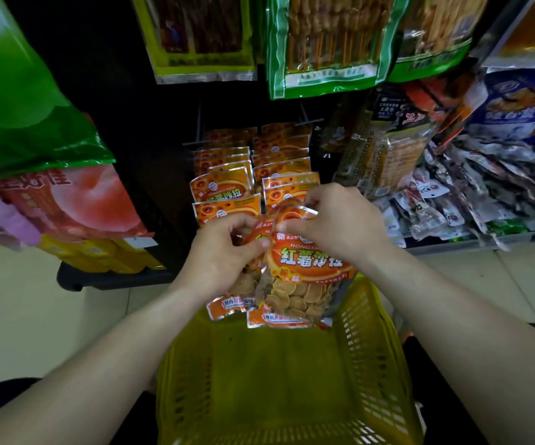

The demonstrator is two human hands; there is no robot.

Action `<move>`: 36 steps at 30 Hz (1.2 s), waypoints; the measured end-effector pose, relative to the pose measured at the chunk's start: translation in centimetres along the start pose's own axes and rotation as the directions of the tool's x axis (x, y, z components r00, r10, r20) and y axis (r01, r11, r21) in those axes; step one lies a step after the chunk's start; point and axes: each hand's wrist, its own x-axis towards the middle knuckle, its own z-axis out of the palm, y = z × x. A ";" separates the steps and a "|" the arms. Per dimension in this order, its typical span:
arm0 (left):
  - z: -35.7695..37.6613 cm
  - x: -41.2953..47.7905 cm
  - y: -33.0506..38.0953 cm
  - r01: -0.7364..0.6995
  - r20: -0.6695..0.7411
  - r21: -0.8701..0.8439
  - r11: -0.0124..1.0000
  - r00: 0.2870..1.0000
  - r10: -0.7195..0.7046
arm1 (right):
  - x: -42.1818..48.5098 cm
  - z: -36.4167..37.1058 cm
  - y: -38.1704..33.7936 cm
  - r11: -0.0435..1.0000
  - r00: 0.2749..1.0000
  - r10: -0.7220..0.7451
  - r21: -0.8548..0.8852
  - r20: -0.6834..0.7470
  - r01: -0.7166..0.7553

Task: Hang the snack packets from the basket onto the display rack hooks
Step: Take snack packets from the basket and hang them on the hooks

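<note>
Both hands hold orange snack packets (304,277) with clear windows showing round chips, above the far end of the yellow basket (372,342). My left hand (224,252) grips the packets from the left. My right hand (333,220) pinches the top edge of the front packet. Just beyond the hands, two rows of the same orange packets (224,184) hang on the display rack hooks (195,142) of the black rack. The basket's inside looks bare where it shows.
Big green and yellow packets (320,46) hang higher on the rack. A green and pink bag (35,139) hangs at the left. Mixed snack packs (472,194) fill a shelf on the right. Pale floor tiles lie on both sides of the basket.
</note>
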 end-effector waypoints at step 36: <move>0.0 -0.5 1.4 0.117 0.164 -0.237 0.964 0.983 -0.079 | -0.1 -1.4 2.2 0.969 0.981 -0.189 0.170 0.039 0.179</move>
